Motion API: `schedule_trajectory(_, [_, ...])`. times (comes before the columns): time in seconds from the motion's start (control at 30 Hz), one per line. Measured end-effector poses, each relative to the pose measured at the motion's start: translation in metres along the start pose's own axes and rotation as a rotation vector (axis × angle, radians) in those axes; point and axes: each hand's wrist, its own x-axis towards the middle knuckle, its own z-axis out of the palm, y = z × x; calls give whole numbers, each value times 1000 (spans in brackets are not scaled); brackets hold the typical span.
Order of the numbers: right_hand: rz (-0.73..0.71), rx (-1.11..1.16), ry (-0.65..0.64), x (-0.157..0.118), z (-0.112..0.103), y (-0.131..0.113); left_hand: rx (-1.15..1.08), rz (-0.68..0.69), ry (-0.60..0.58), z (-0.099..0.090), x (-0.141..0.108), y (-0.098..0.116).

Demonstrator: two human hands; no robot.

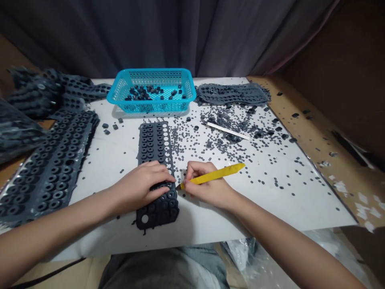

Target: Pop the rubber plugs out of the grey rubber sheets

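Note:
A dark rubber sheet [155,140] with rows of round parts lies lengthwise on the white table. Its right column shows several white holes, and one more hole is near its front left corner. My left hand [147,184] rests on the sheet, fingers bent over its right edge and the thumb below them. Just right of that edge, my right hand [207,184] is closed round a yellow tool [218,174]. The tool's thin dark tip points left and meets the sheet's edge beside my left fingertips.
A blue basket [152,106] holding small black pieces stands at the back. More rubber sheets lie at the left [60,160] and back right [234,94]. Small black discs and a white stick [227,130] are scattered over the right side of the table [228,224].

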Motion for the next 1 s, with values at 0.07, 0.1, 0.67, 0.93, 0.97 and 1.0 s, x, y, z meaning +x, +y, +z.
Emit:
schedule_trajectory(0.07, [20,20,7,0,1,1,20,0,-12,0,-1,0])
schedule_trajectory(0.1, [29,32,5,0,1,1,34,0,-17,0,-2,0])
schedule_trajectory(0.67, [49,35,-39,-1,2,-2,111,9,167,-2,-19,18])
schedule_trajectory(0.93, [75,113,-139,-4,3,2,70,-57,158,18,-22,23])
schedule_trajectory(0.97, [77,123,-141,-3,3,2,65,-55,158,17,-22,23])
schedule_trajectory(1.0, [77,128,-141,-3,3,3,64,-55,161,16,-22,23])
